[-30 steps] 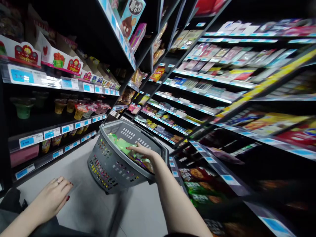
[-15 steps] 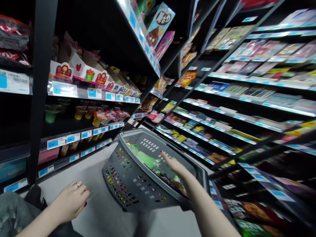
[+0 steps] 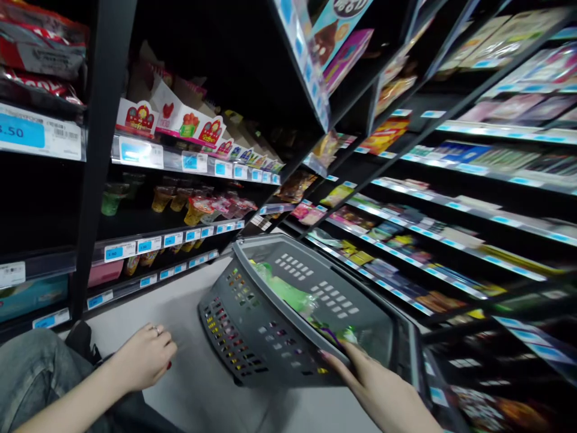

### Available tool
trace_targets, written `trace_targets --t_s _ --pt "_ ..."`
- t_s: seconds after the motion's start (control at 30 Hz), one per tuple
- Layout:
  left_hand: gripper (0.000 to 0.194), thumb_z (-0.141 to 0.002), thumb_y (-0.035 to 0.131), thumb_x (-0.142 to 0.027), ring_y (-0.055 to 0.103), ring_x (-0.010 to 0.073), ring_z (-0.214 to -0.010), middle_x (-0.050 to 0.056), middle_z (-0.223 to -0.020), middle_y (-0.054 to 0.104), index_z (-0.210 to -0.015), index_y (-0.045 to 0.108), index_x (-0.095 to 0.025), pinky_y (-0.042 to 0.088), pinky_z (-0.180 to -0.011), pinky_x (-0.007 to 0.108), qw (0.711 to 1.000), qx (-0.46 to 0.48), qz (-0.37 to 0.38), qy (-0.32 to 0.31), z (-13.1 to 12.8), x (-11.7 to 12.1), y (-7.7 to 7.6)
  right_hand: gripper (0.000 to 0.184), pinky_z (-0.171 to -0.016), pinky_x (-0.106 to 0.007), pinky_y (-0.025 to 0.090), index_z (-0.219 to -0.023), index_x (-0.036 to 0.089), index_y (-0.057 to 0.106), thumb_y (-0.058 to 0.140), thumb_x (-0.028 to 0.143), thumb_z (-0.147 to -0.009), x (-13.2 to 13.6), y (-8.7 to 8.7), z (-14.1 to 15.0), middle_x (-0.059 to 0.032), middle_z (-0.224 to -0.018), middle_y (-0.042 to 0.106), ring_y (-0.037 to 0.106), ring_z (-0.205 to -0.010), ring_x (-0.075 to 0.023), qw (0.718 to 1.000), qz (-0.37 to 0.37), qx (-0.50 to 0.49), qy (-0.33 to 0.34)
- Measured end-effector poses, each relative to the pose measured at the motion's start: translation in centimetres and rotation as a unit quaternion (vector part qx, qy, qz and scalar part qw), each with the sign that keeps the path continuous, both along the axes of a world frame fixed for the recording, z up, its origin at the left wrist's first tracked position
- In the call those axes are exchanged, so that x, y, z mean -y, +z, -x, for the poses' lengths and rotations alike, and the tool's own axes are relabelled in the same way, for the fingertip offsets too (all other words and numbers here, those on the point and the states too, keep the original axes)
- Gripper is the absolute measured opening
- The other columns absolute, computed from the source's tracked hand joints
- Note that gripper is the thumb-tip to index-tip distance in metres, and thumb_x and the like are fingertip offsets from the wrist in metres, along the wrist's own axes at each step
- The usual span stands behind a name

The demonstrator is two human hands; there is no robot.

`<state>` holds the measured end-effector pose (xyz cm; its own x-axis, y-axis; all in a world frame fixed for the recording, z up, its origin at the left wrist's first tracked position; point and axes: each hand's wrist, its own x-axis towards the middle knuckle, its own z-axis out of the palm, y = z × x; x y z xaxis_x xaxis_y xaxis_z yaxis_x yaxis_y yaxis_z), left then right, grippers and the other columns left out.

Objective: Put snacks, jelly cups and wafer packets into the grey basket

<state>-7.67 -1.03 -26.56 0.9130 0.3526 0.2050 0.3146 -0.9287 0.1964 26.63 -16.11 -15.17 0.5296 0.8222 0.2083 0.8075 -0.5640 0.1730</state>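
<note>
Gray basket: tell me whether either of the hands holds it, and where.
The right hand holds the gray basket by its near rim, toward the right end; the left hand holds nothing visible.

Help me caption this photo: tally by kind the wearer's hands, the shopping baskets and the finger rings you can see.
Hands: 2 (left hand, right hand)
Shopping basket: 1
Finger ring: 1
Total: 4

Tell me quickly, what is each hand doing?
Left hand: loosely curled, nothing visible in it.
Right hand: at the basket rim; whether gripping, can't tell.
</note>
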Motion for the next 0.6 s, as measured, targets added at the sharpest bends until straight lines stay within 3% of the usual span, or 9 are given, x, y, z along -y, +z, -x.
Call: trace_targets --t_s 0.13,0.3,0.47,0.6 --pt "0.013 -0.084 0.045 -0.028 0.057 0.0228 -0.091 0.005 -0.090 0.062 -0.091 0.052 -0.018 0.049 -0.082 0.037 1.000 -0.004 -0.013 0.008 0.0 -0.1 -0.1 0.039 -0.070 -0.036 0.052 -0.102 0.013 0.058 0.032 0.038 -0.085 -1.6 1.0 2.5 -0.0168 -0.098 0.067 0.065 -0.090 -0.0300 0.997 0.072 -0.028 -0.014" --pt "0.014 -0.085 0.045 -0.029 0.057 0.0225 -0.091 0.004 -0.090 0.062 -0.091 0.052 -0.019 0.048 -0.082 0.036 1.000 -0.010 -0.020 0.019 0.1 -0.3 0.2 0.040 -0.070 -0.039 0.049 -0.104 0.012 0.056 0.028 0.038 -0.090 -5.3 1.9 8.5 -0.0164 -0.083 0.068 0.066 -0.083 -0.0312 0.992 0.109 -0.003 -0.066" --pt "0.013 -0.085 0.042 -0.025 0.056 0.0231 -0.092 0.006 -0.091 0.062 -0.093 0.051 -0.019 0.047 -0.082 0.038 1.000 -0.020 -0.005 0.022 0.3 -0.6 0.5 0.046 -0.072 -0.041 0.047 -0.101 0.010 0.060 0.028 0.041 -0.091 -9.6 2.8 14.5 -0.0198 -0.085 0.068 0.066 -0.083 -0.0321 0.987 0.106 -0.017 -0.121" --pt "0.014 -0.085 0.042 -0.026 0.056 0.0233 -0.091 0.006 -0.090 0.061 -0.092 0.052 -0.019 0.046 -0.081 0.037 1.000 -0.023 0.009 0.016 0.3 -0.5 0.6 0.047 -0.072 -0.040 0.047 -0.095 0.000 0.063 0.034 0.036 -0.091 -12.3 2.9 17.1 -0.0257 -0.088 0.066 0.065 -0.085 -0.0346 0.989 0.073 -0.037 -0.125"
